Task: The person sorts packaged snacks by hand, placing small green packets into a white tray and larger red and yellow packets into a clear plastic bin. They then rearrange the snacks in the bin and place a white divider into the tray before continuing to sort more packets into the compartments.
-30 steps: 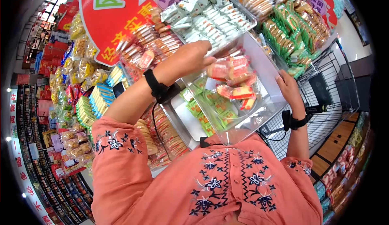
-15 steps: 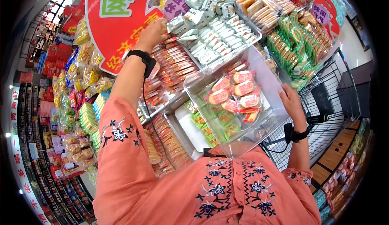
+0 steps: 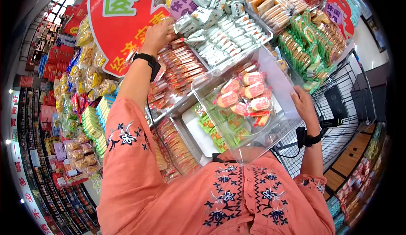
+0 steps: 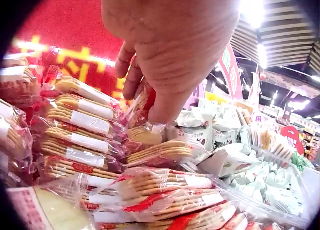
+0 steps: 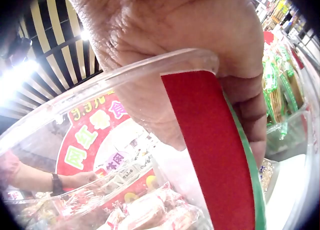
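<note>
cracker packet [image 4: 144, 105], one, left hand [image 3: 159, 36] pinching; right hand [image 3: 304, 103] grips one bin [image 3: 277, 74]

Ceiling lights [image 4: 251, 9] glare white in both wrist views; the head view's edges bend.

Can't read cracker packets [image 4: 87, 140], too blurred, identify far shelf goods [image 3: 31, 127], too small, or see all the red sign [image 3: 114, 29], cropped atop the head view
</note>
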